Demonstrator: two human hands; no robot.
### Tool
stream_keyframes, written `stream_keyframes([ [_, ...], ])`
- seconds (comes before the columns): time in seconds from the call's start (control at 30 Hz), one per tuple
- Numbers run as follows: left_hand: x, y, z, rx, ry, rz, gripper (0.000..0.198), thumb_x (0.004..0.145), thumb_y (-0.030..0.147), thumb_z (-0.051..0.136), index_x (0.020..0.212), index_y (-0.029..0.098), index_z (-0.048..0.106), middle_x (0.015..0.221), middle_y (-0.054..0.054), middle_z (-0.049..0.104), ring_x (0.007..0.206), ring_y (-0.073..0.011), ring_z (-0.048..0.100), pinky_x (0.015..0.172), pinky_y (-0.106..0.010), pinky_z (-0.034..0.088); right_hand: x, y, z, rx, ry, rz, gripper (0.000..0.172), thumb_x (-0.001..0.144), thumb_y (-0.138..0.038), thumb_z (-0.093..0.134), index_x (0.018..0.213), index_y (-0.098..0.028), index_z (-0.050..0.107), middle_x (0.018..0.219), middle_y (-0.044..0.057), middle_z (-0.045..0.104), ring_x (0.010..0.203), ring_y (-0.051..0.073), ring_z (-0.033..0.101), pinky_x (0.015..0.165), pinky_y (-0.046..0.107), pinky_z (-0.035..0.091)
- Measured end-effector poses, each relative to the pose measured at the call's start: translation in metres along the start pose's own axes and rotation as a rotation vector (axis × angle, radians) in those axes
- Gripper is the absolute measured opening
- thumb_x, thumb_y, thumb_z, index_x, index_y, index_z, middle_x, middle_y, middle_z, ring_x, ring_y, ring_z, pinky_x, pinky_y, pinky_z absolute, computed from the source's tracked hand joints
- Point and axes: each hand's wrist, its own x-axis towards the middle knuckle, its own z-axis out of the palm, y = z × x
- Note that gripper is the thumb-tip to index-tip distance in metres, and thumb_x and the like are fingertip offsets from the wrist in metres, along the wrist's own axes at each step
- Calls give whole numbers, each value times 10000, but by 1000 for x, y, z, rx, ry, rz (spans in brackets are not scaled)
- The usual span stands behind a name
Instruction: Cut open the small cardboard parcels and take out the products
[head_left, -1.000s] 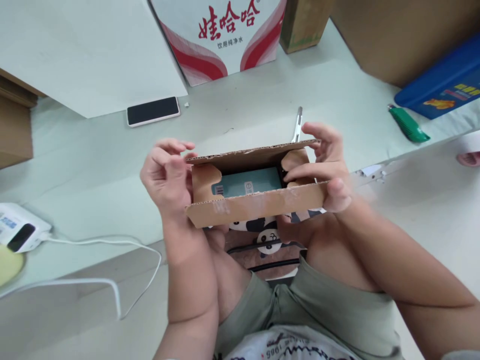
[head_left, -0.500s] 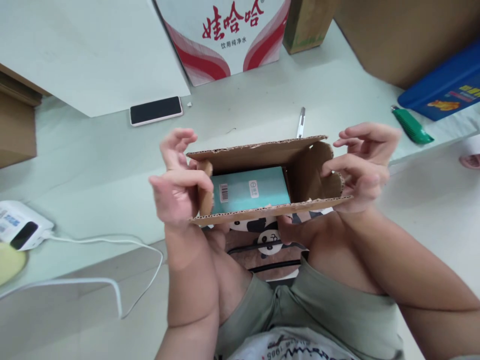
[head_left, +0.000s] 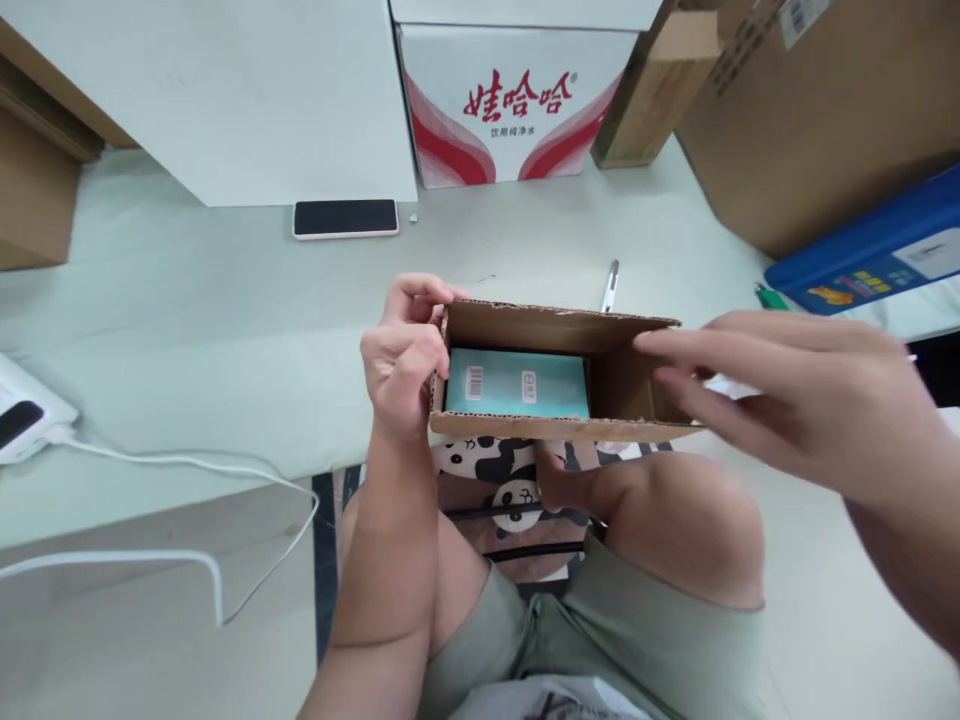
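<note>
An open-topped cardboard box [head_left: 562, 429] is held up at the table's near edge, above my lap. Inside it, toward the left, lies a teal box [head_left: 559, 383] with a barcode label and a small white label. My left hand [head_left: 405, 360] grips the cardboard box's left end, thumb and fingers closed over the rim. At the right end is my right hand [head_left: 802, 395], with its fingers stretched out over the rim and slightly blurred. Whether those fingertips touch the cardboard, I cannot tell. Just behind the box lies a utility knife [head_left: 611, 288], its near end hidden.
A phone [head_left: 345, 218] lies by a white box [head_left: 247, 100]. Behind stand a red-and-white carton [head_left: 525, 115] and a narrow brown box [head_left: 652, 90]. To the right are a blue container [head_left: 862, 255] and a green item [head_left: 770, 297]. A white device [head_left: 30, 410] with a cable sits left.
My right hand has shifted from gripping the right end to reaching over it with fingers extended. My left hand keeps its hold. The right end flap no longer stands up as before. The view has shifted.
</note>
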Motion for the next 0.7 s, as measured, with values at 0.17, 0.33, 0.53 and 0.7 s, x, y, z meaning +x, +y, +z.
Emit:
stream_keyframes([
  [0.17,-3,2,-1,-32,-52,38,562,854,455,817,440,181,552,1017,-77,614,967,-243,682,920,-445,563,53,-23,17,-226,-799,233,308,918,-273,609,611,-246,629,548,36,599,419,171,460,452,342,318],
  [0.33,-7,4,2,-11,-34,29,606,873,451,795,430,170,491,1006,-90,630,1009,-267,689,844,-425,558,81,-27,44,-342,-1135,325,366,947,-268,577,587,-217,627,717,135,708,664,292,685,633,417,487],
  [0.53,-10,5,5,0,-39,46,598,878,499,793,457,181,514,989,-102,632,1011,-279,688,842,-441,565,78,-27,55,-161,-1168,643,534,952,-500,531,1346,-160,651,1236,178,767,1120,385,730,917,496,574],
  [0.7,-13,-2,1,-8,-65,124,561,901,468,777,496,180,517,1005,-90,619,1031,-262,678,901,-433,586,75,-14,49,-18,-1007,693,598,914,-585,546,1373,-222,667,1424,116,707,1271,366,677,1053,469,540],
])
